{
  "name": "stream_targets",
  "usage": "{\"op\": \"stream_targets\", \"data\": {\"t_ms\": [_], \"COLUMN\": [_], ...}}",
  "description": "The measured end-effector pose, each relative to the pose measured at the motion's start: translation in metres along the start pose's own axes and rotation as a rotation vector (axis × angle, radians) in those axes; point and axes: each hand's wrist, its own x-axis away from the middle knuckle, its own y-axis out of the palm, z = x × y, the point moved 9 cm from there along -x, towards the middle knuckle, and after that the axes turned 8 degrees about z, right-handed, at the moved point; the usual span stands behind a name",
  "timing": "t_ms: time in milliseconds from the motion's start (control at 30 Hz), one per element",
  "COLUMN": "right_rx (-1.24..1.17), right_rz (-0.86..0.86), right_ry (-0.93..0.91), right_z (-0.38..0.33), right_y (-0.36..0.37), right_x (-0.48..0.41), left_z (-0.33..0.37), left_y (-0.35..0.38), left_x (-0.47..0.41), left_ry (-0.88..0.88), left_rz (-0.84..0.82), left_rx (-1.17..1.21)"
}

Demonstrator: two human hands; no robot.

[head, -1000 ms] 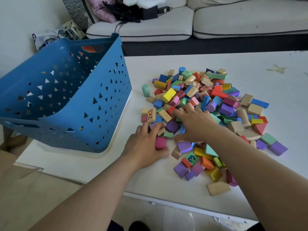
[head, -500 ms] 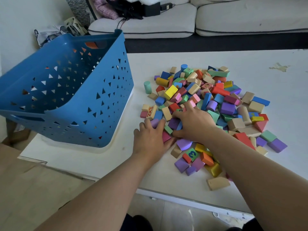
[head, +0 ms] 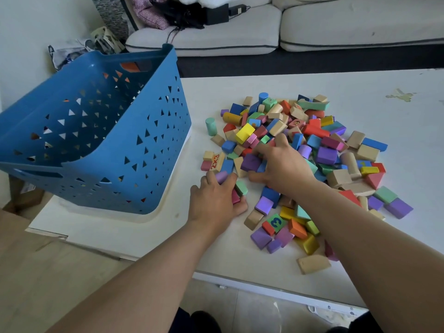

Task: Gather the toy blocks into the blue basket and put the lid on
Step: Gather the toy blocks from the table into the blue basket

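Note:
A pile of coloured toy blocks [head: 319, 150] lies on the white table [head: 360, 92], right of centre. The blue basket [head: 101, 140] with triangle holes stands tilted at the table's left, on a white lid [head: 168, 200] that shows under its right edge. My left hand [head: 213, 200] rests at the pile's near-left edge, fingers curled around several blocks, a pink, a lilac and a green one among them. My right hand [head: 281, 164] is in the pile just beyond, closed on a dark purple block [head: 251, 162] and its neighbours.
A pale sofa [head: 288, 27] with clothes and a black bag runs along the far side, with a dark strip of floor between it and the table. Wooden floor lies at the near left. A tan block [head: 313, 264] sits close to the table's near edge.
Both hands have closed further on blocks at the pile's left edge. The left hand has gathered a green and a lilac block beside the pink one; the right now grips a purple block.

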Motion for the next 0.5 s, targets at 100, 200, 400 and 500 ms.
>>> {"op": "stream_targets", "data": {"t_ms": [100, 200, 400, 500], "right_rx": [-0.015, 0.041, 0.058, -0.006], "right_rz": [0.010, -0.038, -0.067, -0.075], "right_ry": [-0.006, -0.026, -0.035, -0.022], "right_z": [0.000, -0.003, -0.010, -0.008], "right_y": [-0.001, 0.008, 0.019, 0.019], "right_x": [0.000, 0.004, 0.010, 0.010], "left_z": [0.000, 0.002, 0.008, 0.008], "left_y": [0.002, 0.001, -0.003, -0.001], "left_x": [0.002, 0.005, 0.000, -0.002], "left_ry": [-0.010, -0.032, -0.028, -0.016], "left_rz": [0.011, 0.021, 0.017, 0.005], "left_rx": [-0.014, -0.025, -0.022, 0.002]}}
